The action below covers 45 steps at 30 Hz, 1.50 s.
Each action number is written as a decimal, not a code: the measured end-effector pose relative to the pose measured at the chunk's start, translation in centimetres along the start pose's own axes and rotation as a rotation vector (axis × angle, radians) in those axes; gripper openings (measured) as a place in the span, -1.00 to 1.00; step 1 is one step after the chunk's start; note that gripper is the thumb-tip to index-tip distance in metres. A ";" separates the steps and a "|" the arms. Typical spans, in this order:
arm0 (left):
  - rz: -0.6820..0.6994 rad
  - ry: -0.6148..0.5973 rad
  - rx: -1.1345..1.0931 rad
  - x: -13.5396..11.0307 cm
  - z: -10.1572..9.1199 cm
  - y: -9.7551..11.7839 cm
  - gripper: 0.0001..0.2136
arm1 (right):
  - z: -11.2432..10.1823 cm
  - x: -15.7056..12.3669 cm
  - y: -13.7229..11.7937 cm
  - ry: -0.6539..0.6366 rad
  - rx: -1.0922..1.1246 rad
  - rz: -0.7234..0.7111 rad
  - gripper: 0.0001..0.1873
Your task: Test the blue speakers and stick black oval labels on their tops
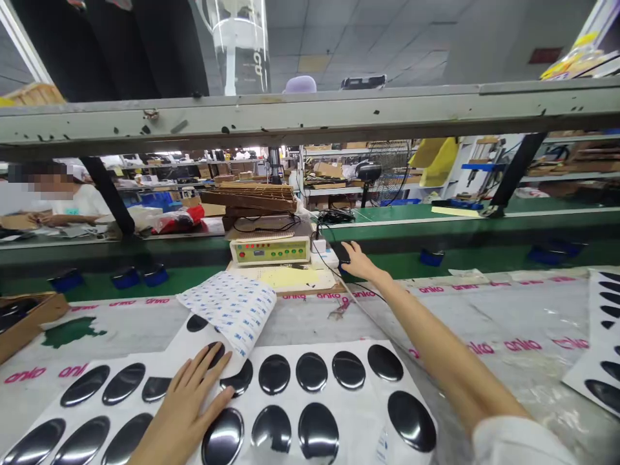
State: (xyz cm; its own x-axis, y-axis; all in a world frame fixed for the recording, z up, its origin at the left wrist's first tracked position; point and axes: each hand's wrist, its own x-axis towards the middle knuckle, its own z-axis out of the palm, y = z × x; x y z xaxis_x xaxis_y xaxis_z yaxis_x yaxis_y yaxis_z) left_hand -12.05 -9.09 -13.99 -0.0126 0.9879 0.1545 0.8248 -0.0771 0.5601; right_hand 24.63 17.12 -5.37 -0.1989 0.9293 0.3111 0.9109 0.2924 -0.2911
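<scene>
My left hand (191, 403) lies flat with fingers spread on a white sheet of glossy black oval stickers (274, 374). Its fingertips rest on a smaller sticker piece whose curled-over corner shows white backing paper (232, 310) with blue 3M print. My right hand (361, 263) reaches far forward to the edge of the green conveyor belt, beside a white plug adapter. Its fingers are bent around a dark part (343, 253), mostly hidden by the hand. One oval place in the sheet's lower row is bare.
Several blue-sided round parts (432, 258) sit on the green belt (290, 274). A control box (270, 251) with lit buttons stands mid-bench, cables beside it. A cardboard box (29, 323) is at left, another sticker sheet (593, 349) at right. A shelf beam (310, 119) crosses overhead. A person sits far left.
</scene>
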 end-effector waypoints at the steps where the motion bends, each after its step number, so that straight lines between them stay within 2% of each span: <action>1: -0.085 0.054 -0.191 0.3 -0.3 0.4 -0.56 | 0.5 1.1 0.2 -0.015 -0.004 -0.002 -0.64; 3: -0.279 0.166 -0.562 1.5 -1.0 1.4 -0.64 | 1.0 2.1 0.5 -0.030 -0.011 -0.016 -0.66; 5: -0.427 0.243 -0.787 3.3 -1.8 2.6 -0.65 | 0.8 1.9 0.5 -0.011 -0.018 -0.038 -0.65; 8: -0.527 0.260 -0.909 6.5 -2.1 4.3 -0.55 | -0.5 -0.1 0.0 0.024 -0.006 -0.127 -0.59; 11: -0.593 0.222 -1.045 9.7 -1.3 5.9 -0.54 | -1.8 -3.3 -1.6 -0.004 0.036 -0.264 -0.48; 13: -0.581 0.220 -1.104 11.3 -0.8 6.7 -0.61 | -2.5 -5.2 -2.9 -0.030 0.059 -0.322 -0.46; 15: -0.525 0.290 -1.112 12.2 -1.4 7.2 -0.65 | -2.9 -6.2 -3.9 -0.037 0.075 -0.336 -0.48; 17: -0.440 0.440 -1.061 12.2 -3.4 7.4 -0.61 | -3.2 -6.3 -4.3 -0.015 0.085 -0.317 -0.48; 19: -0.358 0.613 -0.968 11.2 -6.4 8.0 -0.52 | -3.9 -5.9 -4.1 0.028 0.085 -0.277 -0.47; 20: -0.304 0.660 -0.893 10.4 -7.7 8.6 -0.51 | -4.4 -5.6 -4.0 0.053 0.084 -0.250 -0.47; 21: -0.220 0.650 -0.793 9.6 -8.7 9.5 -0.53 | -5.0 -5.3 -3.8 0.082 0.083 -0.221 -0.47; 22: -0.090 0.554 -0.651 8.7 -9.1 10.7 -0.57 | -5.9 -4.9 -3.7 0.114 0.083 -0.190 -0.46; 23: 0.063 0.374 -0.489 7.9 -8.9 12.1 -0.59 | -6.9 -4.6 -3.6 0.152 0.083 -0.156 -0.45; 25: 0.353 -0.130 -0.160 6.5 -6.6 15.3 -0.46 | -9.1 -4.0 -3.5 0.242 0.080 -0.090 -0.42; 26: 0.406 -0.364 -0.012 6.0 -4.9 16.7 -0.35 | -10.2 -3.7 -3.4 0.284 0.077 -0.060 -0.40; 27: 0.414 -0.450 0.013 5.5 -3.2 17.7 -0.30 | -11.2 -3.5 -3.4 0.311 0.075 -0.038 -0.38; 29: 0.391 -0.538 0.031 4.8 -0.6 18.5 -0.32 | -12.6 -3.5 -3.3 0.314 0.074 -0.023 -0.35; 31: 0.451 -0.608 -0.036 4.6 -0.1 17.1 -0.46 | -12.6 -4.0 -3.3 0.239 0.088 -0.063 -0.35; 33: 0.548 -0.656 -0.124 4.8 -1.2 14.4 -0.57 | -11.1 -5.1 -3.7 0.105 0.113 -0.157 -0.37; 35: 0.520 -0.588 -0.116 5.3 -2.4 11.4 -0.51 | -8.3 -6.3 -4.8 -0.065 0.144 -0.286 -0.40; 37: 0.451 -0.512 -0.020 5.5 -2.4 8.7 -0.41 | -4.8 -7.3 -6.7 -0.222 0.172 -0.416 -0.44; 39: 0.432 -0.478 0.125 4.7 -1.0 6.7 -0.33 | -1.5 -7.9 -9.0 -0.329 0.196 -0.522 -0.43; 41: 0.460 -0.420 0.286 3.0 1.2 5.1 -0.27 | 0.9 -8.2 -11.0 -0.382 0.208 -0.586 -0.39; 43: 0.511 -0.295 0.413 0.8 3.2 3.7 -0.24 | 1.7 -8.3 -11.9 -0.383 0.204 -0.599 -0.33; 45: 0.496 -0.122 0.508 -1.0 4.4 2.4 -0.30 | 0.8 -8.7 -11.0 -0.319 0.179 -0.537 -0.38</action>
State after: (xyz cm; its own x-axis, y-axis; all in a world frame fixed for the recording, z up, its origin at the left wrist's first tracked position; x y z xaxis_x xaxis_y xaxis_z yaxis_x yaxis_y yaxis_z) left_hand -7.56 -9.72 -16.33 0.4706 0.8629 0.1842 0.8784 -0.4780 -0.0048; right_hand 16.09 5.99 -5.64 -0.7326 0.6567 0.1790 0.5860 0.7423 -0.3251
